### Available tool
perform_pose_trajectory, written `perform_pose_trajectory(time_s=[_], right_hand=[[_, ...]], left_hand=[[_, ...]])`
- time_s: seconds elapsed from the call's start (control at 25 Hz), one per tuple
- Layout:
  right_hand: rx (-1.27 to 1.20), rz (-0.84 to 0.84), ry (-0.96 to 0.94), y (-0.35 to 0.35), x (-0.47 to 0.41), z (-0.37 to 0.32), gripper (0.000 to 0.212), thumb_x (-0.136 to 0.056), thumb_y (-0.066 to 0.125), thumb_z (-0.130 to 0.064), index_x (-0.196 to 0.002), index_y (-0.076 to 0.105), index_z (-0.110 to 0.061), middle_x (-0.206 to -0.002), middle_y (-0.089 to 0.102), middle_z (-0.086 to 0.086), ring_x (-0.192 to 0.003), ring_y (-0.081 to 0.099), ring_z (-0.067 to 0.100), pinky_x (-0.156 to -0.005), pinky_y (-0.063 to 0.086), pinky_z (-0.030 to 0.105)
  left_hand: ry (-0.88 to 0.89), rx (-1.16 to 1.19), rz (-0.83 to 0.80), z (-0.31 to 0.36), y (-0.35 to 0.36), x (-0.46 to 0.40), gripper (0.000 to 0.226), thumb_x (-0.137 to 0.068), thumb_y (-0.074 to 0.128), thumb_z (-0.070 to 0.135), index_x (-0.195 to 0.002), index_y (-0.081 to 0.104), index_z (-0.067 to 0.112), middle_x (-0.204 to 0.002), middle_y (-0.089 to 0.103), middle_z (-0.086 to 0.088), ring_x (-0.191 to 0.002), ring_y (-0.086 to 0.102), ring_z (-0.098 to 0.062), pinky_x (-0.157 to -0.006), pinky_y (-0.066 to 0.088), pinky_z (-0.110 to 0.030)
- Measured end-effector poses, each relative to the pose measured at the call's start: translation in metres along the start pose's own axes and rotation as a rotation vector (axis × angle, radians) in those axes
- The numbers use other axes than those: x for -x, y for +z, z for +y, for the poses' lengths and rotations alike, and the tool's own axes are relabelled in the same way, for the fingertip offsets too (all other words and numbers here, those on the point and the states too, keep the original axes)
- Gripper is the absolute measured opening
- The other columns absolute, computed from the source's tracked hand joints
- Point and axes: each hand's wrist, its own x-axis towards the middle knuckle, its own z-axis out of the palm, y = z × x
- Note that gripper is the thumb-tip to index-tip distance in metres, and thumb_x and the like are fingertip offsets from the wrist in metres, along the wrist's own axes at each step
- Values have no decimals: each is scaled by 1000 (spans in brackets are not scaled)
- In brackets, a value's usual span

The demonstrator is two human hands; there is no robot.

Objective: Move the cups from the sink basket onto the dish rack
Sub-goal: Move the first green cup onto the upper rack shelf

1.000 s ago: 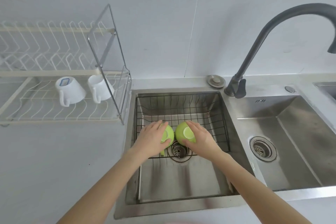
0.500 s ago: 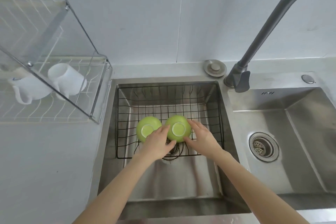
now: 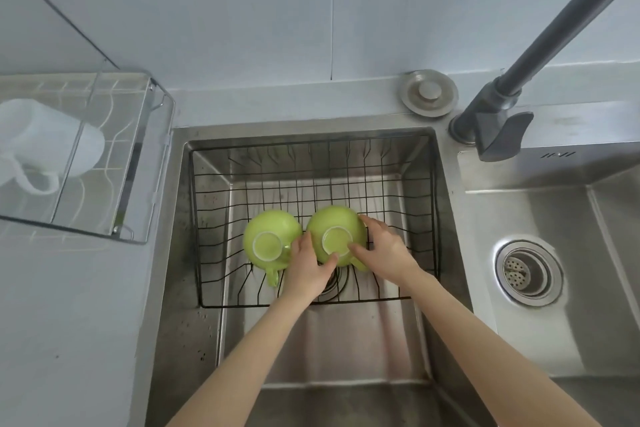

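So the biggest thing here is the stainless double sink (image 3: 381,350), sunk into a pale grey surface (image 3: 69,322), with the left basin right under the camera. The right basin has its own round drain strainer (image 3: 528,270). A dark grey faucet (image 3: 498,107) rises from the back ledge between the two basins and runs off the top right corner. On the far left sits the dish rack (image 3: 114,163), white wire with a clear panel over it, and a white mug (image 3: 45,142) lies on its side in there, a bit blurry through the panel.

Inside the left basin there's a black wire sink basket (image 3: 311,170) filling the back part. Two green cups are upside down in it, side by side and touching or very nearly. The left green cup (image 3: 270,236) has its handle poking toward the camera, and nobody's got hold of it. The right green cup (image 3: 336,229) is where both hands are: the left hand (image 3: 308,270) has a curled grip on its near-left side, thumb up by the base ring, and the right hand (image 3: 388,253) has its grip wrapped round the right side, with a finger lying across the base. A metal sink stopper (image 3: 429,94) sits on the ledge behind the basin, just left of the faucet base.
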Motion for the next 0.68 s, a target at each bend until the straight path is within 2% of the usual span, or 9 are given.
perform_pose_trajectory(time_s=[0.12, 0.32, 0.48, 0.68], right_hand=[[-33, 20, 24, 5, -7, -1, 65, -86, 58, -27, -142, 29, -14, -142, 39, 14, -128, 41, 30, -104, 34, 31], [-120, 74, 106, 8, -14, 0, 67, -80, 66, -26, -138, 35, -10, -134, 40, 15, -121, 47, 29, -99, 38, 31], [-262, 75, 166, 10, -12, 3, 68, -78, 70, -22, -137, 39, -8, -133, 38, 15, -119, 48, 27, -104, 38, 31], [-390, 102, 214, 13, -9, 8, 69, -76, 72, -21, -137, 39, -12, -133, 40, 15, -120, 49, 28, -106, 41, 39]], left_hand=[[-33, 14, 22, -1, 4, -6, 65, -85, 56, 28, -139, 26, 7, -141, 32, -15, -126, 41, -26, -98, 35, -28], [-48, 52, 24, 0, 8, -10, 68, -87, 54, 23, -142, 18, 7, -146, 27, -16, -131, 37, -27, -105, 30, -29], [-47, 138, 8, 2, 11, -10, 69, -88, 54, 19, -143, 15, 9, -148, 31, -13, -135, 33, -24, -108, 26, -28], [-69, 294, 11, 3, 12, -8, 68, -86, 56, 14, -143, 18, 16, -146, 37, -8, -131, 38, -23, -110, 29, -32]])
